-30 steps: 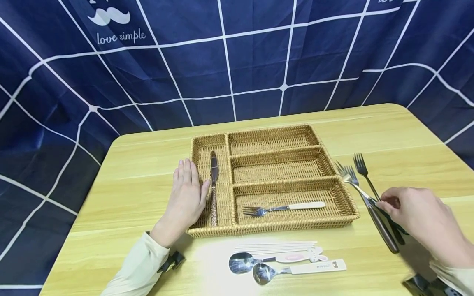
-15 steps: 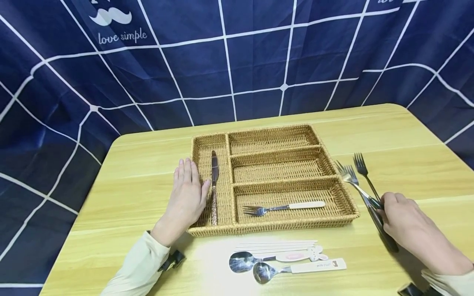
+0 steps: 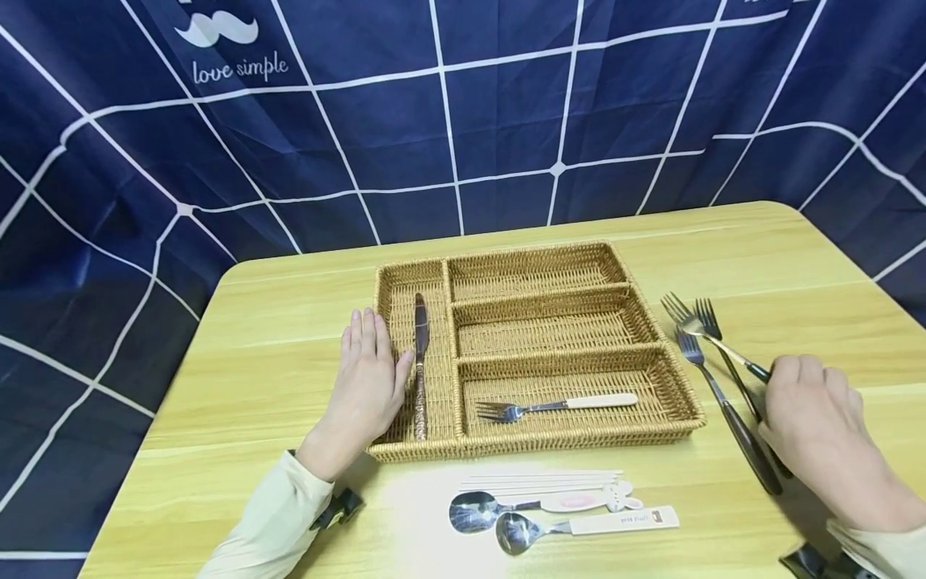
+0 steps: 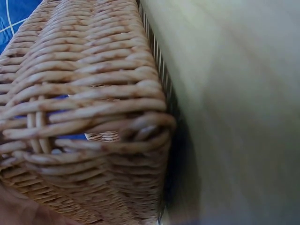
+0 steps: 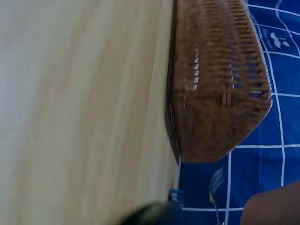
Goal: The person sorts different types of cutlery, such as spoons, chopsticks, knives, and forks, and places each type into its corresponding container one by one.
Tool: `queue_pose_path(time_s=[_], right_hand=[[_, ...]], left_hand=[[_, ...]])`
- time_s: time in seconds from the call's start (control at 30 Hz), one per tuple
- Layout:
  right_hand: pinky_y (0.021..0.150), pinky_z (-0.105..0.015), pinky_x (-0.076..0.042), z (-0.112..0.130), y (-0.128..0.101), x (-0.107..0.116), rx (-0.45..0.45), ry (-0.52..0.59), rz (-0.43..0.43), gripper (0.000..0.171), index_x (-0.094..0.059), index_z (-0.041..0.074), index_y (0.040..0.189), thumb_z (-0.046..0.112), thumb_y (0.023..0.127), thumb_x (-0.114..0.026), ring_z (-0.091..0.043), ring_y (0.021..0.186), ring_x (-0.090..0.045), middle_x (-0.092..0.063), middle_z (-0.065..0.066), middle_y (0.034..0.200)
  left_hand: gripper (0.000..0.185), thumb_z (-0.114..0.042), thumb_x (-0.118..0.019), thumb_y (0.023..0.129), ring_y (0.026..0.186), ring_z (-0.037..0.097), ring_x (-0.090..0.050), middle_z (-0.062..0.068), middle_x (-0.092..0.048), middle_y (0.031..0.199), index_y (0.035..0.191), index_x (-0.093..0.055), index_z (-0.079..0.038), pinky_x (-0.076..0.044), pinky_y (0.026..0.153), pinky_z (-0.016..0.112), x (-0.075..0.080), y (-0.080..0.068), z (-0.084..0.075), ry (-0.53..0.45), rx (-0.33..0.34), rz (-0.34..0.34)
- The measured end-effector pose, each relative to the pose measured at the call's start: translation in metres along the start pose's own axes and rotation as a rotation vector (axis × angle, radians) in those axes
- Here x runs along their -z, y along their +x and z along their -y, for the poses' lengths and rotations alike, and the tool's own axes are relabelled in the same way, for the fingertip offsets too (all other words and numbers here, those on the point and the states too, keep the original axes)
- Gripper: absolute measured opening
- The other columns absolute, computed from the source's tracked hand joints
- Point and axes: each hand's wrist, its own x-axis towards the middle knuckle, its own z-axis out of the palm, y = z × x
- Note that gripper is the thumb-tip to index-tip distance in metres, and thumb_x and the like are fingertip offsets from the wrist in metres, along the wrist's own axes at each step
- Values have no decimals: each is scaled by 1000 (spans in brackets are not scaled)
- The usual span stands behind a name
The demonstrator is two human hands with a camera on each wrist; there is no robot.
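Beside the right hand (image 3: 817, 418), which pinches the dark handle end of one fork (image 3: 712, 342), lie two more forks on the table (image 3: 253, 378). The held fork rises off the wood, its tines pointing away from the wrist and crossing over the tines of the thin dark fork (image 3: 723, 354) just beneath; the brown-handled fork (image 3: 723, 410) lies flat on the tray side of the grip, its handle touching or nearly touching the fingers. Fingers curl closed around the handle, so only the metal neck and tines show. Well across from this grip, the left hand (image 3: 369, 386) rests flat, fingers straight and together, thumb against the outer wall of the wicker tray (image 3: 651, 301), seemingly to steady it. Inside the tray, a knife (image 3: 419, 366) occupies the long compartment next to that thumb, and a white-handled fork (image 3: 557, 406) lies in the compartment nearest the person. Two spoons (image 3: 550, 515) and white chopsticks (image 3: 542, 480) sit on the table in front of the tray. Wrist views show only wicker and wood, blurred.
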Motion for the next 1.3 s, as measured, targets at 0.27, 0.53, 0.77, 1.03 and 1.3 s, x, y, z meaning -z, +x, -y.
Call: queue_pose_path(time_s=[0.27, 0.53, 0.77, 1.03, 1.3], right_hand=[[52, -46, -23, 11, 11, 10, 78, 28, -159, 37, -34, -10, 83, -12, 63, -65, -47, 68, -31, -32, -25, 75], [62, -56, -28, 25, 25, 23, 166, 51, -119, 55, -40, -17, 99, -13, 52, -67, -50, 80, -34, -39, -30, 86], [59, -50, -30, 49, 37, 21, 328, 71, -192, 45, -45, -12, 98, -12, 58, -64, -43, 75, -40, -45, -23, 83], [61, -46, -34, 66, 44, 18, 436, 83, -204, 38, -48, -9, 95, -15, 58, -56, -36, 73, -42, -46, -18, 82], [62, -44, -37, 81, 48, 14, 509, 106, -150, 55, -50, -10, 100, -22, 47, -58, -33, 76, -44, -49, -17, 85]], left_hand=[[67, -33, -36, 104, 144, 46, -6, 36, -11, 152, 144, -18, 18, -6, 120, 51, 1, 0, 0, 2, 2, 12], [67, -34, -32, 105, 145, 45, -3, 35, -8, 153, 145, -15, 17, -4, 120, 50, 2, 1, -1, -4, 9, 36], [67, -34, -32, 105, 145, 43, -1, 35, -8, 154, 145, -16, 16, -3, 120, 50, 2, 1, -1, -4, 26, 45], [67, -34, -32, 105, 145, 43, -1, 34, -8, 154, 146, -15, 16, -3, 120, 49, 2, 1, -2, 3, 30, 54], [66, -33, -32, 105, 145, 44, -4, 36, -10, 153, 145, -16, 17, -5, 120, 50, 2, 1, -2, -1, 12, 28]])
